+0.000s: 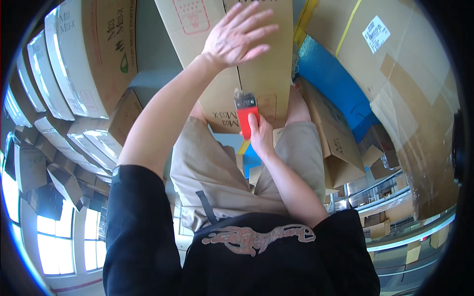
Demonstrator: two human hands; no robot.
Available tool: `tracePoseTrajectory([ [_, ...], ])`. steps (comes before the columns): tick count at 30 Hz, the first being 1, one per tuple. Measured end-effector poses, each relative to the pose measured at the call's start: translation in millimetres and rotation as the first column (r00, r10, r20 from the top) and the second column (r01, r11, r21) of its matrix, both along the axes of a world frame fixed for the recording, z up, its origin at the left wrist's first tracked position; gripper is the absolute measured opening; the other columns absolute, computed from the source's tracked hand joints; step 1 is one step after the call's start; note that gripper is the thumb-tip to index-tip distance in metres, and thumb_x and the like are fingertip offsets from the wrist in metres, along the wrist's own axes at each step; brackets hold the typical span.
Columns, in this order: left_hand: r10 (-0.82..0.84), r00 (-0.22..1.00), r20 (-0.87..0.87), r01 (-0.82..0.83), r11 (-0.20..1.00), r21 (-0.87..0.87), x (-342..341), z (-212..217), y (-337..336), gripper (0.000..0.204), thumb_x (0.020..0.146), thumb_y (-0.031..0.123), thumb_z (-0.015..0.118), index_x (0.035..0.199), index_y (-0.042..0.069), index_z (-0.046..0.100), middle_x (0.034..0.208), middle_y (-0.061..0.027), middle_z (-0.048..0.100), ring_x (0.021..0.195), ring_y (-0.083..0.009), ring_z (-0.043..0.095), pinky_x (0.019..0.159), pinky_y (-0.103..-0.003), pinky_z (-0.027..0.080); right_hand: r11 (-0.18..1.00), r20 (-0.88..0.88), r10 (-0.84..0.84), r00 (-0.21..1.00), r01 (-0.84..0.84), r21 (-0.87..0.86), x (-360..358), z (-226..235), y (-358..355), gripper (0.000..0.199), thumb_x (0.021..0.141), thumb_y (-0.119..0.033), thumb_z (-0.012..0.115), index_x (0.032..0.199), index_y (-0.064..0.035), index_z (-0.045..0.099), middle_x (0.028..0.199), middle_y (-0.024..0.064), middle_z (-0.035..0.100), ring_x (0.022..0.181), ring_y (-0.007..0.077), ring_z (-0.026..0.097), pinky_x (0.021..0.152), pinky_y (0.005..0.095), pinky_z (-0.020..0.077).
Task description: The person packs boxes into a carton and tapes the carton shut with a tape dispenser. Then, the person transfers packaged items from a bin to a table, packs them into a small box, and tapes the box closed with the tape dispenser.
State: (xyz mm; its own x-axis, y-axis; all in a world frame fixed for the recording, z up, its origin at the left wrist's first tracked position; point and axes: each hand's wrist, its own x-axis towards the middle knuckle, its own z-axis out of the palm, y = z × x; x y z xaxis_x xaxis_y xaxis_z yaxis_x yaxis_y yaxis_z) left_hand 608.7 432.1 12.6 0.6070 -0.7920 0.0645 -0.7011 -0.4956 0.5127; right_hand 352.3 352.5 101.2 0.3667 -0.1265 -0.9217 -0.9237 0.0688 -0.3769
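Note:
A tall cardboard box (222,98) with dark print and red stamped marks stands in front of me, between my legs. A dark seam runs along its middle. My left hand (239,37) is over the far part of this box, palm down with fingers spread, and nothing is in it. Whether the palm touches the cardboard I cannot tell. In my right hand (261,132) is a red-handled tool (248,123) with a flat dark metal head and a small pale bit at its tip. The fingers wrap its handle, thumb on top. Its head lies over the box's near part.
Stacked cardboard boxes (91,54) line the left side. On the right stand a large taped carton (419,89) with a white label, a blue panel (326,71) and an open-flapped box (335,143). Metal shelving (390,197) is at the lower right, windows (57,241) at the lower left.

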Motion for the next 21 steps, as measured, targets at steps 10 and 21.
tracePoseTrajectory([
  [10,-0.181,0.983,0.01,0.18,0.982,0.064,-10,-29,14,0.057,0.09,0.055,0.048,0.136,0.02,0.055,0.154,-0.0084,0.036,0.146,-0.0304,0.025,0.119,-0.05,0.017,0.997,-0.064,0.046,0.997,-0.049,-0.051,-94,11,23,0.045,0.102,-0.041,0.046,0.106,-0.0002,0.064,0.079,0.0094,0.07,0.064,0.018,0.07,0.057,0.0303,0.0535],
  [21,-0.067,0.983,0.169,0.013,0.954,0.301,-39,-15,-1,0.072,0.09,0.06,0.048,0.148,0.019,0.037,0.157,-0.0102,0.027,0.148,-0.0326,0.014,0.121,-0.051,0.007,0.995,0.033,0.062,0.998,-0.06,-0.076,-176,3,20,0.04,0.102,-0.038,0.046,0.107,-0.0015,0.062,0.07,0.0117,0.068,0.061,0.0235,0.07,0.057,0.0349,0.0543],
])
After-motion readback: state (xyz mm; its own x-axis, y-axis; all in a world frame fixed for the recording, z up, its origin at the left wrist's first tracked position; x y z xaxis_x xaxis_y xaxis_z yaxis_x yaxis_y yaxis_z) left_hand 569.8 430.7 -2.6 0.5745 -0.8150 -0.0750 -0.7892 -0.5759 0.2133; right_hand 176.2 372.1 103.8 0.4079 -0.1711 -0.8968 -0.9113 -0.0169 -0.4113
